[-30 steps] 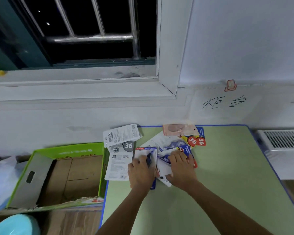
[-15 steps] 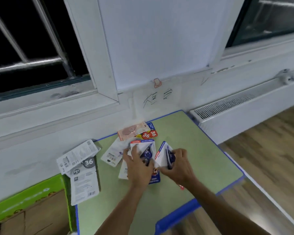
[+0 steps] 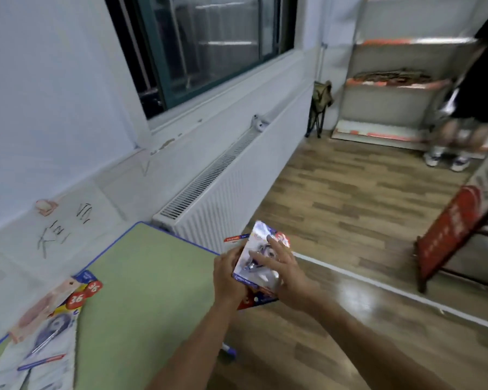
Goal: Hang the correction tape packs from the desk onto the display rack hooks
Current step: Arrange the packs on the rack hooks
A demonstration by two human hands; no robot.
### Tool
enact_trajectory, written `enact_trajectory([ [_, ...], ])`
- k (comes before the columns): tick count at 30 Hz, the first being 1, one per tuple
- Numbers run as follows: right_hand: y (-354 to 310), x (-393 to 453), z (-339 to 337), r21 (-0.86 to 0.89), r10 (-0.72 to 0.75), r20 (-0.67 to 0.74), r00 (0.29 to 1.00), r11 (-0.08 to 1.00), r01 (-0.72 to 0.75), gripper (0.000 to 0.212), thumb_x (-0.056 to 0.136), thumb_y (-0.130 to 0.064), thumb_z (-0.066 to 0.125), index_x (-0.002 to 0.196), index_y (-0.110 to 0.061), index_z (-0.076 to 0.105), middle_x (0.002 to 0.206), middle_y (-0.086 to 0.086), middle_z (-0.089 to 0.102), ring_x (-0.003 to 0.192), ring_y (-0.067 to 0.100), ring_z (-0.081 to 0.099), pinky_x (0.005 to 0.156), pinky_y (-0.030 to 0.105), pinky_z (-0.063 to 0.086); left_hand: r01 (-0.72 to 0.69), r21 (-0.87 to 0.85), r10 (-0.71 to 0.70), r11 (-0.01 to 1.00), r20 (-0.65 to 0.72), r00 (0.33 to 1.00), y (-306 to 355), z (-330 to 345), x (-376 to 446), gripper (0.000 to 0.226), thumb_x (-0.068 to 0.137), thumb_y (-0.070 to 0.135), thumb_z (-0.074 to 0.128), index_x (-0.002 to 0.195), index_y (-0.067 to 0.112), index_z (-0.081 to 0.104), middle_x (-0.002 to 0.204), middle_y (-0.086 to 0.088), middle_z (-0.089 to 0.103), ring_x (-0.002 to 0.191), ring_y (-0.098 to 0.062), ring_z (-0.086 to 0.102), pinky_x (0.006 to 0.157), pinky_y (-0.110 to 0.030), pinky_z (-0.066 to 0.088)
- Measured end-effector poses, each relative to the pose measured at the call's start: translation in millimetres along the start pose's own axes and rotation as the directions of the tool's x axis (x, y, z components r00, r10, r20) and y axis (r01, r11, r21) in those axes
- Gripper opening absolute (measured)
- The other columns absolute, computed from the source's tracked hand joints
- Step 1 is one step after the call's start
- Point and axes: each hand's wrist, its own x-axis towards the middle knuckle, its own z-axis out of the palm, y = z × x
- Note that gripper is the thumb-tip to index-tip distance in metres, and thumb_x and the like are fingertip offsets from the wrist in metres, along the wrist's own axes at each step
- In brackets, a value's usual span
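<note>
A small stack of correction tape packs [image 3: 255, 254], white and blue blister cards, sits between both my hands just past the right edge of the green desk [image 3: 150, 277]. My left hand [image 3: 227, 274] grips the stack's left side. My right hand [image 3: 282, 268] holds it from the right, fingers spread over the front. More correction tape packs [image 3: 48, 330] lie on the desk at the lower left. A red-trimmed display rack [image 3: 448, 240] stands at the right; its hooks are not visible.
A white radiator [image 3: 223, 190] runs along the wall under the window. Wood floor spreads to the right. A shelving unit [image 3: 389, 88] stands at the back, with a person's legs and shoes [image 3: 445, 156] beside it. A folding stool [image 3: 320, 108] stands in the corner.
Both hands lifted the packs off the desk and carried them right, beyond the desk edge. My view swung right from the desk toward the floor and racks.
</note>
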Motion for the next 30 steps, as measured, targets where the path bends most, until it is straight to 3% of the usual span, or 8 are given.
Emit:
enact_trajectory([
  [3,40.2,-28.8,-68.8,0.078,0.118,-0.065,0.991,0.991,-0.113,0.066,0.065,0.023,0.041,0.122,-0.003,0.061,0.14,-0.002,0.03,0.133,0.012,0.029,0.106,0.006,0.018,-0.02,-0.017,0.022,1.0,0.144,0.989,45.5,71.1,-2.3,0.028,0.09,0.006,0.063,0.117,0.014,0.065,0.114,-0.002,0.068,0.106,-0.017,0.063,0.081,-0.016,0.048],
  [6,76.6,-53.2,-133.3,0.198,0.254,-0.192,0.948,0.956,-0.216,0.049,0.073,0.022,0.044,0.104,-0.002,0.073,0.125,-0.016,0.043,0.115,-0.003,0.046,0.091,-0.004,0.026,0.082,-0.058,-0.065,0.995,0.253,0.965,87.4,147.2,-2.6,0.038,0.091,-0.01,0.051,0.125,0.006,0.057,0.124,-0.016,0.057,0.111,-0.027,0.056,0.07,-0.002,0.039],
  [9,112.6,-79.2,-192.0,0.268,0.329,-0.303,0.894,0.93,-0.251,0.025,0.084,0.01,0.059,0.099,-0.002,0.074,0.12,-0.007,0.051,0.109,0.006,0.052,0.088,0.001,0.033,0.093,-0.146,-0.054,0.985,0.252,0.966,134.4,219.1,-2.4,0.035,0.092,-0.009,0.052,0.121,0.009,0.059,0.119,-0.006,0.056,0.089,-0.005,0.052,0.066,0.0,0.037],
  [13,161.8,-116.0,-260.8,0.274,0.393,-0.465,0.793,0.916,-0.293,0.028,0.077,0.007,0.07,0.103,-0.002,0.07,0.113,-0.001,0.057,0.107,0.013,0.054,0.089,0.002,0.033,0.163,-0.3,-0.048,0.94,0.357,0.933,183.8,303.7,-9.3,0.027,0.09,-0.004,0.059,0.102,0.018,0.069,0.102,-0.006,0.068,0.094,-0.016,0.059,0.079,-0.025,0.049],
  [16,200.5,-140.2,-302.3,0.226,0.419,-0.516,0.747,0.908,-0.353,0.04,0.074,0.01,0.07,0.111,-0.006,0.068,0.116,-0.003,0.054,0.114,0.01,0.049,0.094,0.0,0.027,0.318,-0.342,-0.173,0.885,0.392,0.903,208.3,362.8,-8.6,0.019,0.093,0.021,0.06,0.104,0.013,0.072,0.094,-0.005,0.073,0.089,-0.02,0.066,0.087,-0.042,0.052],
  [22,287.0,-159.1,-367.3,0.267,0.511,-0.583,0.632,0.855,-0.445,0.059,0.071,0.01,0.068,0.123,-0.015,0.059,0.148,0.001,0.023,0.137,0.006,0.027,0.105,0.011,0.027,0.337,-0.378,-0.123,0.862,0.49,0.863,253.7,481.9,13.1,0.012,0.087,0.033,0.067,0.083,0.023,0.073,0.085,0.004,0.073,0.075,-0.007,0.065,0.07,-0.025,0.052],
  [27,362.0,-156.8,-434.0,0.484,0.702,-0.61,0.368,0.697,-0.529,0.074,0.069,0.005,0.073,0.134,-0.014,0.044,0.149,0.007,0.021,0.128,0.018,0.045,0.106,0.037,0.041,0.246,-0.387,0.049,0.888,0.612,0.789,302.2,582.4,47.4,0.021,0.082,0.011,0.073,0.103,0.014,0.069,0.098,-0.001,0.071,0.085,-0.009,0.065,0.08,-0.023,0.052],
  [30,400.8,-152.5,-470.8,0.553,0.716,-0.666,0.211,0.663,-0.504,0.07,0.069,-0.002,0.077,0.13,-0.011,0.044,0.129,0.004,0.038,0.112,0.014,0.052,0.099,0.03,0.045,0.157,-0.397,0.149,0.904,0.638,0.755,333.3,630.3,66.4,0.023,0.083,0.005,0.071,0.105,0.013,0.069,0.096,0.003,0.069,0.08,0.003,0.062,0.069,-0.005,0.046],
])
